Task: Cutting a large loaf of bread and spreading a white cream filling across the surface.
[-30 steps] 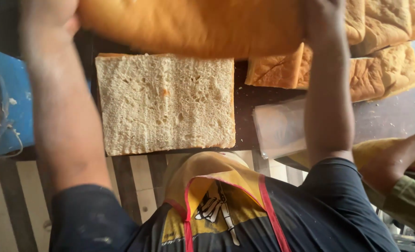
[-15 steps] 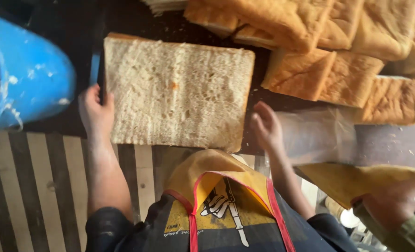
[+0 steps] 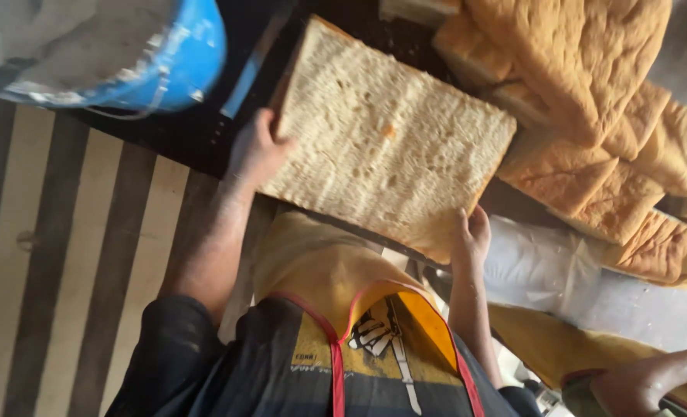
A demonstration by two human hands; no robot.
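Observation:
A large flat rectangular slab of pale, porous bread [image 3: 386, 143] lies on the dark work surface in front of me. My left hand [image 3: 257, 148] grips its left edge, fingers curled around the side. My right hand [image 3: 471, 235] holds its near right corner, close to my apron. Both hands hold the same slab.
Golden-brown crusted loaves [image 3: 590, 100] are stacked at the upper right, more spreading along the right edge. A blue bucket [image 3: 158, 62] sits at the upper left. Crumpled clear plastic [image 3: 540, 262] lies right of my right hand. Another person's arm [image 3: 652, 378] shows at the lower right. A striped floor [image 3: 65, 255] is on the left.
My left hand has closed on the slab's left edge and my right hand has come in to grip its near right corner. The view has tilted, so the slab looks rotated.

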